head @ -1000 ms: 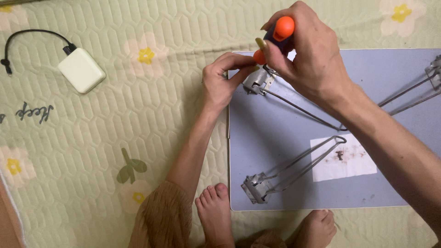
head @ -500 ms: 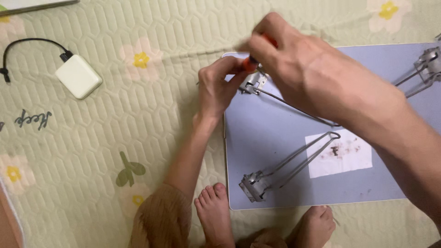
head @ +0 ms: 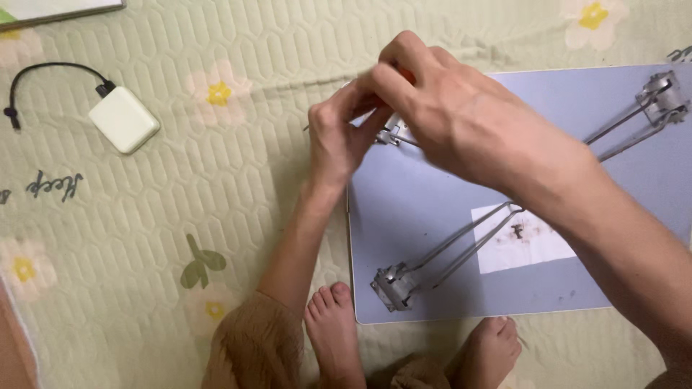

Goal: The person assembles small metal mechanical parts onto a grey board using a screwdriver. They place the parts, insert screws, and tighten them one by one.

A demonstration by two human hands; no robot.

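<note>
Grey-blue flat board's (head: 432, 216) corner sits under my left hand (head: 339, 137) and right hand (head: 461, 122), both pinching a folded metal wire leg (head: 393, 135); open quilt lies leftward.

Three folding metal wire legs show on one pale blue rectangular board (head: 432, 216): one at its near left corner (head: 432, 263), one at its far right corner (head: 649, 108), one at its far left corner (head: 393, 135). One white paper label (head: 522, 248) sticks near the board's near edge. One white square charger block (head: 124, 119) with one black cable (head: 43, 79) lies on the green quilted mat (head: 180, 202), and two hands and two bare feet show.

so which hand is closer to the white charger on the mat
Left. The left hand sits between the charger and the right hand, which is further off, over the blue board.
</note>
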